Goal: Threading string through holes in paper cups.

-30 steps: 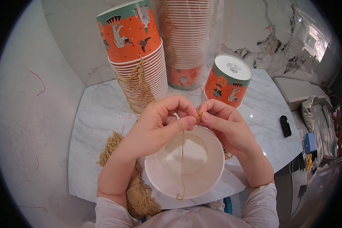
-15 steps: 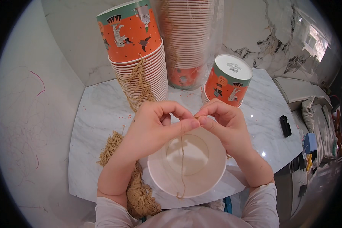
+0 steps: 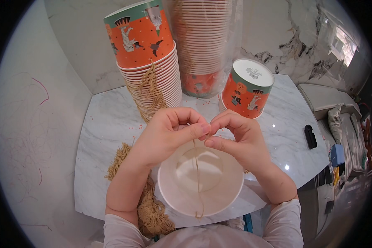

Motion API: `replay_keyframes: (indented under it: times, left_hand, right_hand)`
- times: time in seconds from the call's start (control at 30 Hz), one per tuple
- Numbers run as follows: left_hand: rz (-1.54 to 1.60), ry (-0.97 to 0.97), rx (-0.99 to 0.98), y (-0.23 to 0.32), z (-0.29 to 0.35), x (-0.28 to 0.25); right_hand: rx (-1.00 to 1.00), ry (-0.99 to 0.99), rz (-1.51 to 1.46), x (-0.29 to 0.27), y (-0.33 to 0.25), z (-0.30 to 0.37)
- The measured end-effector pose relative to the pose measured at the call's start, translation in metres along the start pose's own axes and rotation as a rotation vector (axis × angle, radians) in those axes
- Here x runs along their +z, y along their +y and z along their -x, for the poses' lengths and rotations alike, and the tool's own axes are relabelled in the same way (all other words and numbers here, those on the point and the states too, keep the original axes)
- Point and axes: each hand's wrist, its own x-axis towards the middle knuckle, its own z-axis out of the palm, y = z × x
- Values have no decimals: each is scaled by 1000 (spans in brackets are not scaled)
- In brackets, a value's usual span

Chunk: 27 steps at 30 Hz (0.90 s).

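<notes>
Tan string (image 3: pixel 197 165) below both hands (image 3: pixel 163 131)

string (image 3: pixel 197 173): rough, matt fibre | white tub (image 3: pixel 231 184): smooth, paper-like | tabletop (image 3: pixel 291 128): glossy, marble-look

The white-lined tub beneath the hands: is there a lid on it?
No, the tub is open, with its round inner bottom in plain view.

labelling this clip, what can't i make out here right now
Head view:
String, upper end: hidden by the left hand.
Open cup, part of far rim: behind left hand and right hand.
Yarn tufts, whether joined: covered by left forearm.
Bagged cup stack, top: cut off by upper edge.
</notes>
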Motion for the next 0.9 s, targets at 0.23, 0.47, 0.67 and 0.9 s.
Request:
replay_keyframes:
  times: [0.23,0.47,0.67,0.9]
  left_hand:
    - [18,-18,-72,4,-2,0]
    - [3,-18,-60,3,-1,-2]
    - [43,-12,-75,7,1,-5]
    - [61,-18,-55,7,3,-13]
  right_hand:
    - [-13,-36,44,0,2,0]
    - [77,-28,-88,4,2,0]
    - [74,-59,-51,0,5,-2]
    - [97,-119,-53,0,3,-1]
